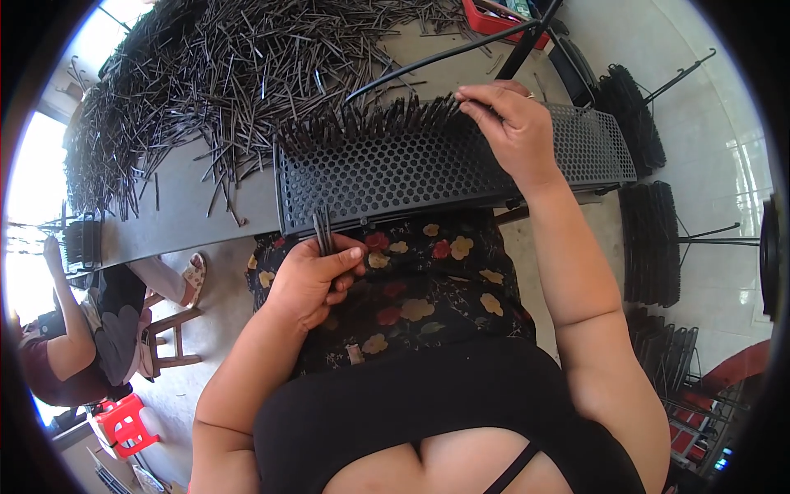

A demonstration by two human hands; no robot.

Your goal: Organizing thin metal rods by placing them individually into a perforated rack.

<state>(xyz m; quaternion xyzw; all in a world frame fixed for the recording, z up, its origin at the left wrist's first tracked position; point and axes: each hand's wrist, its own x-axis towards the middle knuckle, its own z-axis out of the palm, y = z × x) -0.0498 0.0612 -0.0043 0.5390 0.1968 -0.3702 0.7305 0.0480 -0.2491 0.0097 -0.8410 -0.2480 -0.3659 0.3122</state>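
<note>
My left hand (313, 280) is closed around a small bundle of thin dark sticks (322, 229), held upright by the near edge of a black perforated metal rack (354, 181). Along the rack's far side, short dark sticks (370, 122) stand packed in a row of holes. At the right end of that row my right hand (514, 128) pinches with thumb and forefinger at a dark stick, mostly hidden by the fingertips.
A large heap of loose dark sticks (239, 74) covers the table's far left. A black bar (444, 59) slants above the rack. Bristled racks (650, 239) stand at right. Another person (107, 329) sits at left near a red stool (127, 428).
</note>
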